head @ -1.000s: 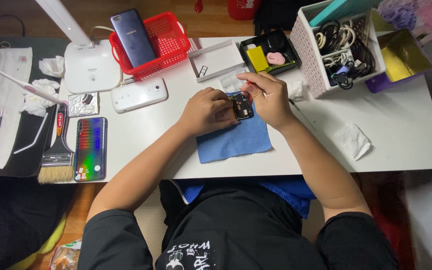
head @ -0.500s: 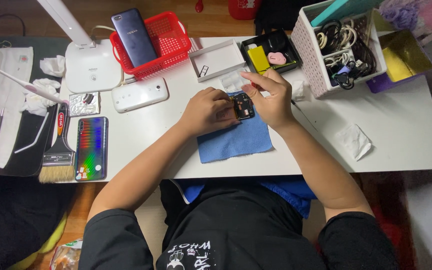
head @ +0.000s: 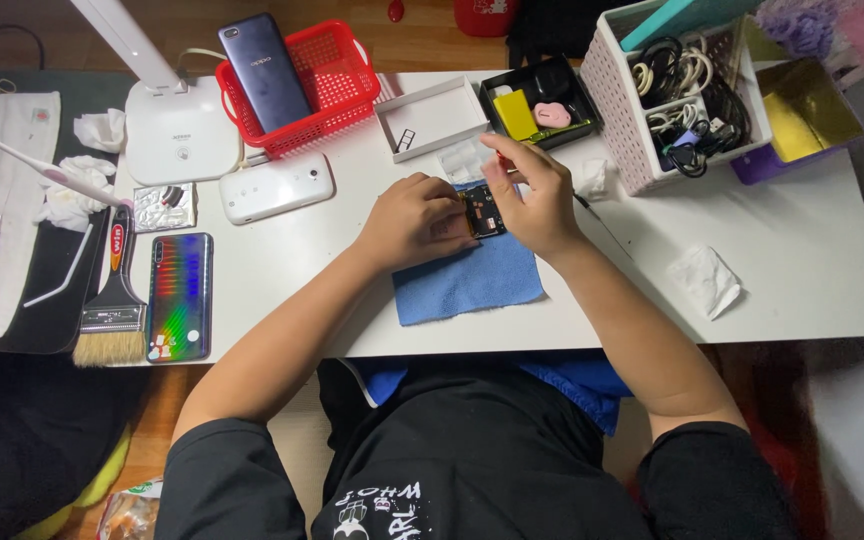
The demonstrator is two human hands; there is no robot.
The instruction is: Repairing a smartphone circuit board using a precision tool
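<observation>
Blue cloth [head: 467,280] | opened phone [head: 485,213] mostly hidden btw hands | tool unclear

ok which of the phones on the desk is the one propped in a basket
The dark blue phone, leaning back-up in the red basket. The white phone and the iridescent one lie flat on the table.

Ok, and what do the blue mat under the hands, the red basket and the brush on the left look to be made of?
The blue mat looks like soft cloth, probably microfibre: matte, with limp uneven edges. The red basket appears to be moulded plastic, with an even lattice and a slight gloss. The brush has pale bristles, natural or synthetic I cannot tell, in a shiny metal-looking band.
</observation>
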